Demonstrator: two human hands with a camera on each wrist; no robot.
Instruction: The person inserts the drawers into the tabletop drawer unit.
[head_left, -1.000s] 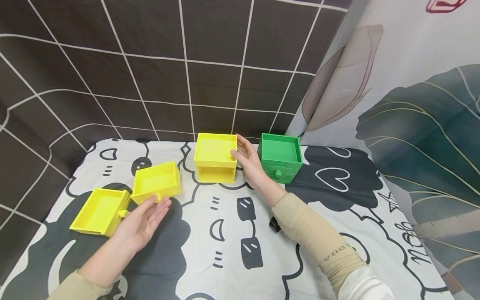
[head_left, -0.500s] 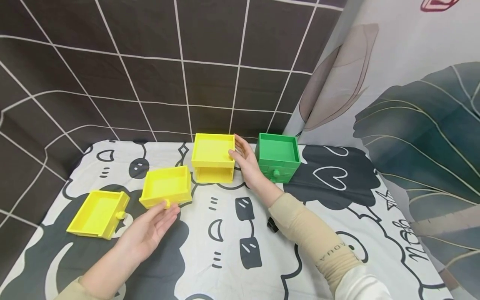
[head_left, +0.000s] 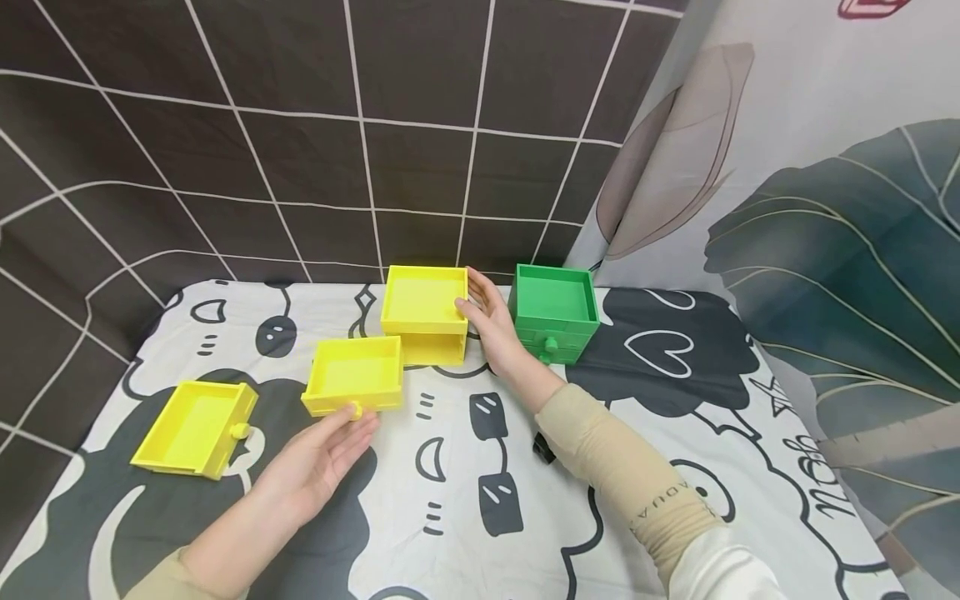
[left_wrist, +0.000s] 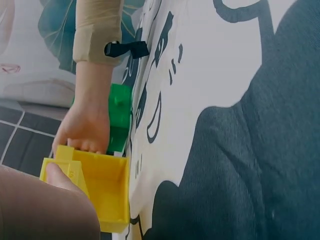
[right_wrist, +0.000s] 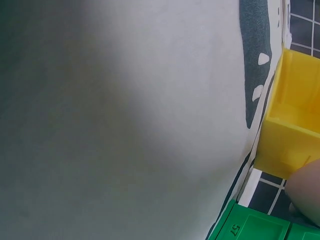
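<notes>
My left hand [head_left: 311,467] pinches the round knob of a small yellow drawer [head_left: 354,368], which is held just front-left of a yellow mini drawer cabinet [head_left: 424,298]. The drawer overlaps the lower left of the cabinet's open front in the head view. Nothing lies inside the drawer. My right hand [head_left: 497,332] grips the cabinet's right side, thumb at the top rim and fingers along the side toward the back. In the left wrist view the cabinet's hollow [left_wrist: 107,195] shows behind the left thumb. A second yellow drawer [head_left: 193,427] rests on the cloth at the left, its knob facing right.
A green mini drawer cabinet [head_left: 557,310] stands right of the yellow one, close to my right hand. Behind both rises a dark wall covering [head_left: 420,167] with white grid lines. A patterned cloth [head_left: 450,550] covers the surface; a leaf-print curtain [head_left: 825,250] hangs at the right.
My left hand has carried the yellow drawer rightward, away from the second drawer and up to the cabinet, turning it straighter. My right hand keeps its grip on the cabinet.
</notes>
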